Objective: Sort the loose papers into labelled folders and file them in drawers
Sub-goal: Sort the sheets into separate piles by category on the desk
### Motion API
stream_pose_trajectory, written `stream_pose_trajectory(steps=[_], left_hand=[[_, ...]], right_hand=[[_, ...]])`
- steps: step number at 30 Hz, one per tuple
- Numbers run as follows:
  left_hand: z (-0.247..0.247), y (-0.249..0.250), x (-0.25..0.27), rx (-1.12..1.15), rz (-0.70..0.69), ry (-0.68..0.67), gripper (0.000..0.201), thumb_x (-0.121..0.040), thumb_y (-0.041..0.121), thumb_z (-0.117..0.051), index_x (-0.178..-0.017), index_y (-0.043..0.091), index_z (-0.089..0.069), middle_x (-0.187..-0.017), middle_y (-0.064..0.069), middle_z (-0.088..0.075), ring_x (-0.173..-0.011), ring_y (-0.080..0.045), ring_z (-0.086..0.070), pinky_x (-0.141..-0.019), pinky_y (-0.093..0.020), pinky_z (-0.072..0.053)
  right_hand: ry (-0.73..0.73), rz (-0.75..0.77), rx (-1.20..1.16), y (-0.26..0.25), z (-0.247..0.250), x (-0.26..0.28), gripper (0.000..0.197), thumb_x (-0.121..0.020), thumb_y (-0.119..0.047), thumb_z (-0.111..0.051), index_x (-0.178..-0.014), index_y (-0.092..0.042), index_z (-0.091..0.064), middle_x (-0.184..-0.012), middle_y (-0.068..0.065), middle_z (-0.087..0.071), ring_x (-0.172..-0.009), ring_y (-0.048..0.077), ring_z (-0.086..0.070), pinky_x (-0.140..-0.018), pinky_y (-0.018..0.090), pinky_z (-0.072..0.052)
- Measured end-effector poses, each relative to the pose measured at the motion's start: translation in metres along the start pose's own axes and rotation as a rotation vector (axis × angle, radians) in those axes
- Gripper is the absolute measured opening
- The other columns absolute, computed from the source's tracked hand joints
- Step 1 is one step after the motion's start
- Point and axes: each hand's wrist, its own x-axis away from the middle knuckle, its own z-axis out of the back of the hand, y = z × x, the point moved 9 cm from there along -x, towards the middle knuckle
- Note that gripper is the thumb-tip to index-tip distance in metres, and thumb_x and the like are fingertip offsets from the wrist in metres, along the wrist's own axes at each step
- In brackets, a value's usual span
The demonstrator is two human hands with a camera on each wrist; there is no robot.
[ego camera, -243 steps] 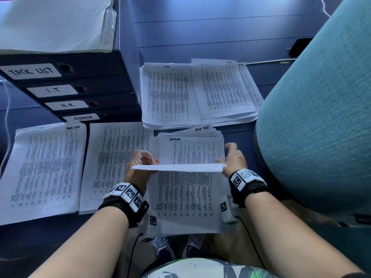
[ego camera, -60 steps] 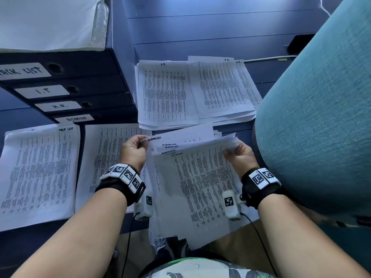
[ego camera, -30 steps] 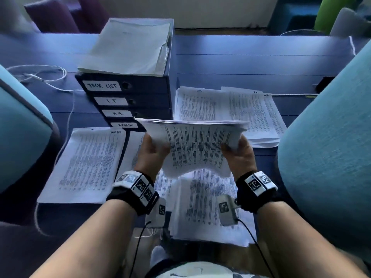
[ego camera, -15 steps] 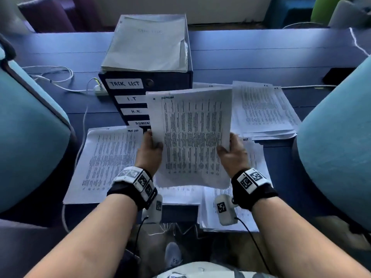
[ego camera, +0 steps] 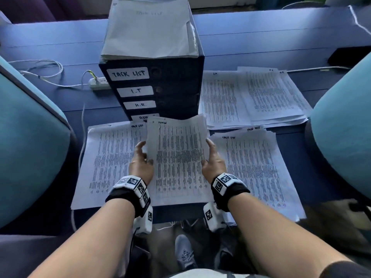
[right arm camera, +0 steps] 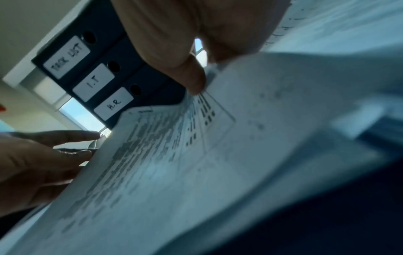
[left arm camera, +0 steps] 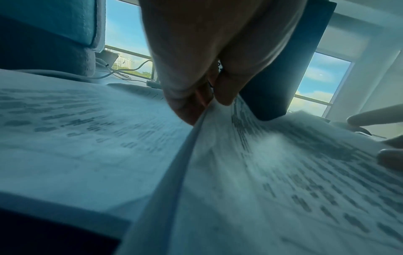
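Held sheaf: a thin stack of white printed sheets, handwritten "ADMIN" at its top left, lies low over the blue table in front of the drawer unit, its far edge curled up and covering part of the lowest drawer label.
Left hand: the left hand is at the sheaf's left edge; the left wrist view shows its thumb and fingers pinching that edge, paper bending up between them.
Right hand: the right hand holds the right edge, thumb on top of the sheets in the right wrist view, the other fingers hidden beneath.
Drawer unit: a dark navy four-drawer paper cabinet stands just behind the sheaf; white labels read "TASK LIST", "I.T", "H.R." and a half-hidden "ADM…".
Cabinet top: a pale grey folder lies there, with faint writing too dim to read.
Neighbouring piles: a white pile marked "TASK LIST" to the left, partly under the sheaf; another so marked to the right; two overlapping piles farther back right, headings too small to read.
Only in wrist views: windows with blue sky and clouds; the labels seen tilted.
Only in head view: teal upholstered chairs on both sides, a white power strip with cables, grey shoes below.
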Motion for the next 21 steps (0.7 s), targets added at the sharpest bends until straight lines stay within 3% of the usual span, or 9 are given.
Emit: stream_pose_trajectory(steps=[3, 4, 6, 8, 10, 14, 17, 21], left_hand=[[0.002, -0.003, -0.008, -0.189, -0.055, -0.002, 0.064, -0.089, -0.01, -0.048, -0.14, 0.029, -0.041, -0.135, -0.003, -0.052, -0.116, -0.02, -0.054, -0.099, -0.036, -0.048], [0.003, -0.005, -0.009, -0.286, -0.072, -0.01, 0.063, -0.089, -0.009, -0.047, -0.14, 0.026, -0.042, -0.139, -0.003, -0.049, -0.122, -0.022, -0.051, -0.103, -0.039, -0.045], [0.004, -0.013, -0.01, -0.424, -0.084, -0.033, 0.065, -0.087, -0.008, -0.045, -0.142, 0.025, -0.042, -0.148, -0.002, -0.041, -0.135, -0.024, -0.039, -0.113, -0.045, -0.034], [0.009, -0.022, -0.012, -0.491, -0.068, -0.039, 0.067, -0.085, -0.006, -0.045, -0.144, 0.026, -0.042, -0.154, 0.0, -0.033, -0.142, -0.024, -0.029, -0.117, -0.05, -0.026], [0.014, -0.029, -0.014, -0.518, -0.052, -0.036, 0.066, -0.085, -0.004, -0.049, -0.143, 0.026, -0.043, -0.155, 0.001, -0.031, -0.143, -0.024, -0.027, -0.117, -0.052, -0.025], [0.025, -0.038, -0.013, -0.552, -0.028, -0.028, 0.066, -0.082, -0.008, -0.05, -0.14, 0.025, -0.048, -0.154, 0.001, -0.031, -0.142, -0.024, -0.027, -0.117, -0.05, -0.025], [0.029, -0.042, -0.012, -0.542, -0.011, -0.029, 0.066, -0.08, -0.008, -0.047, -0.138, 0.025, -0.05, -0.154, 0.001, -0.032, -0.141, -0.024, -0.028, -0.116, -0.049, -0.026], [0.028, -0.039, -0.011, -0.55, -0.01, -0.034, 0.065, -0.081, -0.006, -0.049, -0.137, 0.027, -0.05, -0.154, 0.002, -0.032, -0.141, -0.025, -0.028, -0.116, -0.05, -0.026]], right_hand=[[-0.007, 0.046, 0.172, -0.008, -0.007, 0.0, 0.074, -0.087, 0.007, -0.054, -0.149, -0.023, -0.028, -0.136, 0.006, -0.034, -0.104, 0.014, -0.048, -0.089, 0.017, -0.046], [-0.008, 0.06, 0.24, -0.01, -0.011, 0.002, 0.07, -0.085, 0.008, -0.055, -0.146, -0.019, -0.033, -0.142, 0.009, -0.029, -0.118, 0.02, -0.043, -0.103, 0.024, -0.041], [-0.018, 0.07, 0.352, -0.013, -0.021, 0.005, 0.068, -0.082, 0.008, -0.055, -0.144, -0.016, -0.038, -0.152, 0.011, -0.018, -0.136, 0.029, -0.026, -0.116, 0.035, -0.026], [-0.047, 0.05, 0.393, -0.014, -0.028, 0.008, 0.072, -0.08, 0.01, -0.053, -0.145, -0.016, -0.035, -0.158, 0.011, -0.006, -0.145, 0.033, -0.01, -0.12, 0.043, -0.016], [-0.075, 0.039, 0.416, -0.017, -0.032, 0.01, 0.078, -0.079, 0.013, -0.05, -0.148, -0.016, -0.03, -0.159, 0.012, 0.001, -0.147, 0.033, -0.003, -0.12, 0.045, -0.011], [-0.139, 0.026, 0.397, -0.029, -0.04, 0.018, 0.08, -0.08, 0.012, -0.052, -0.15, -0.015, -0.024, -0.159, 0.012, 0.006, -0.145, 0.033, -0.006, -0.119, 0.044, -0.018], [-0.172, 0.004, 0.378, -0.032, -0.046, 0.022, 0.079, -0.082, 0.011, -0.05, -0.151, -0.015, -0.021, -0.16, 0.012, 0.009, -0.146, 0.035, -0.002, -0.12, 0.046, -0.016], [-0.131, -0.012, 0.337, -0.034, -0.037, 0.022, 0.073, -0.084, 0.011, -0.049, -0.149, -0.012, -0.027, -0.16, 0.011, 0.009, -0.147, 0.035, -0.002, -0.119, 0.043, -0.015]])
